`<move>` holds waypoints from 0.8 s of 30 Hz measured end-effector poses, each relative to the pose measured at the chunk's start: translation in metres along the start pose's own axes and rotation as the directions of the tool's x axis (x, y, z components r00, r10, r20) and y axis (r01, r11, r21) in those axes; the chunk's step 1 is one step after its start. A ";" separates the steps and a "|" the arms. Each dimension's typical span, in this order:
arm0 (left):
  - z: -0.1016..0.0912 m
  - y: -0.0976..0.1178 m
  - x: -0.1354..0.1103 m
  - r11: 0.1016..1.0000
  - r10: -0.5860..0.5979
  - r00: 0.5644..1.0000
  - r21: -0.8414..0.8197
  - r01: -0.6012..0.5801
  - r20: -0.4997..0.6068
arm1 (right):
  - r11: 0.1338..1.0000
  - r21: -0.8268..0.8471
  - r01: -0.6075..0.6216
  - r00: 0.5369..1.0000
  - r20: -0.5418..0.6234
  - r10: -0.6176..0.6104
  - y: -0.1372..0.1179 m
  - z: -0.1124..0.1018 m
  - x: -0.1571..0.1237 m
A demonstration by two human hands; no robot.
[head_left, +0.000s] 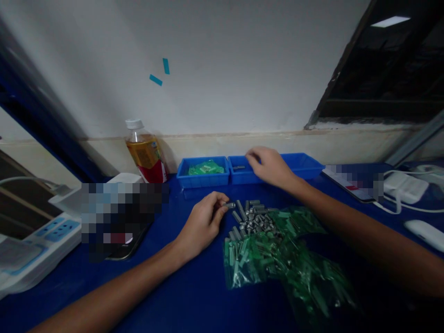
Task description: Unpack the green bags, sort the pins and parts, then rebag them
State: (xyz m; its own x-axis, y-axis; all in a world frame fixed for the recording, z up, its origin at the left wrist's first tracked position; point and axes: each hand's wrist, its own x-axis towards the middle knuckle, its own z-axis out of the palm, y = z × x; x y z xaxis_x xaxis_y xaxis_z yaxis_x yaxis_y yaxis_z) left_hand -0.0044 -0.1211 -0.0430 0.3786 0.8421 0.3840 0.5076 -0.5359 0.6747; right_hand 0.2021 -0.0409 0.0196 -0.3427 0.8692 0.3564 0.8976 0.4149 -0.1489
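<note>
My left hand (pixel 204 219) pinches a small metal pin (pixel 229 205) between thumb and fingertips, at the left edge of a pile of similar metal pins (pixel 256 219) on the blue table. Over the right blue tray (pixel 294 175) hovers my right hand (pixel 268 164), its fingers bent and apart from the thumb, with nothing visible in them. A single metal pin (pixel 238 167) lies inside that tray, left of my right hand. Clear green-tinted bags (pixel 243 261) filled with metal pieces lie in front of the pile, partly in shadow.
A left blue tray (pixel 203 181) holds green bags (pixel 207 167). Behind the phone (pixel 126 245) stands a drink bottle (pixel 147 155). A white power strip (pixel 55 236) sits at the left. Another phone (pixel 350 185), a white adapter (pixel 405 186) and cables lie at the right.
</note>
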 end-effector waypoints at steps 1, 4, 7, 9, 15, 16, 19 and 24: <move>0.000 0.001 0.000 1.000 -0.006 1.000 -0.012 0.006 -0.004 | 0.990 0.071 0.118 0.990 -0.086 -0.112 -0.009 0.000 -0.017; -0.002 0.004 0.000 0.999 -0.001 1.000 -0.045 0.002 0.015 | 0.930 0.127 0.344 0.938 -0.094 -0.334 -0.032 0.005 -0.063; -0.003 0.006 0.000 0.998 0.033 0.999 -0.057 -0.030 0.039 | 0.928 0.095 0.360 0.932 -0.065 -0.356 -0.043 0.013 -0.086; -0.003 0.007 -0.001 0.997 0.049 0.998 -0.060 -0.047 0.039 | 0.929 0.086 0.360 0.932 -0.072 -0.354 -0.044 0.017 -0.088; -0.002 0.006 -0.003 0.993 0.069 0.998 -0.094 -0.068 0.012 | 0.929 0.227 0.293 0.956 -0.090 -0.280 -0.040 0.017 -0.082; -0.002 0.007 -0.003 0.994 0.070 0.997 -0.087 -0.069 0.009 | 0.922 0.258 0.289 0.957 -0.084 -0.277 -0.040 0.017 -0.083; -0.003 0.008 -0.003 0.997 0.057 0.998 -0.055 -0.057 -0.001 | 0.911 0.289 0.294 0.956 -0.067 -0.287 -0.041 0.017 -0.084; -0.004 0.009 -0.002 0.999 0.039 0.999 -0.025 -0.039 0.015 | 0.924 0.210 0.321 0.947 -0.094 -0.307 -0.044 0.019 -0.086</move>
State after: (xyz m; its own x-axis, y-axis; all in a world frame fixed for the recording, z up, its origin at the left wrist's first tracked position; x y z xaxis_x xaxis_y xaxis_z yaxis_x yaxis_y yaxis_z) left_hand -0.0036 -0.1277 -0.0356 0.4101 0.8194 0.4005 0.4729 -0.5666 0.6748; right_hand 0.1869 -0.1284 -0.0215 -0.5743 0.6702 0.4702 0.6607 0.7185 -0.2172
